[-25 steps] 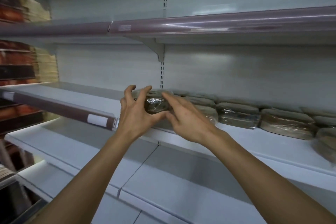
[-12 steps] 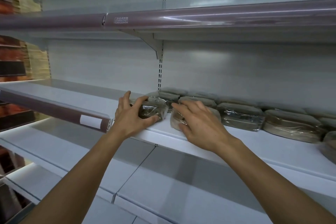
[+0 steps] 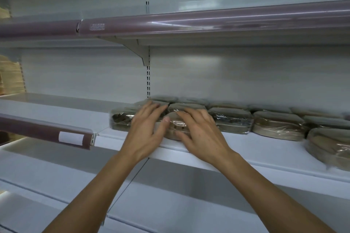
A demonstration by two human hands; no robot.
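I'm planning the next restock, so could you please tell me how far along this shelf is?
Done: a row of wrapped packs lines the shelf on the right. In hand: left hand and right hand rest on the two end packs. Left: probably filling leftward.

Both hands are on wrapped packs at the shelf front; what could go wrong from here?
The leftmost pack lies near the shelf edge; a nudge from the left hand might slide it off. The right hand presses the neighbouring pack, whose thin film could tear.
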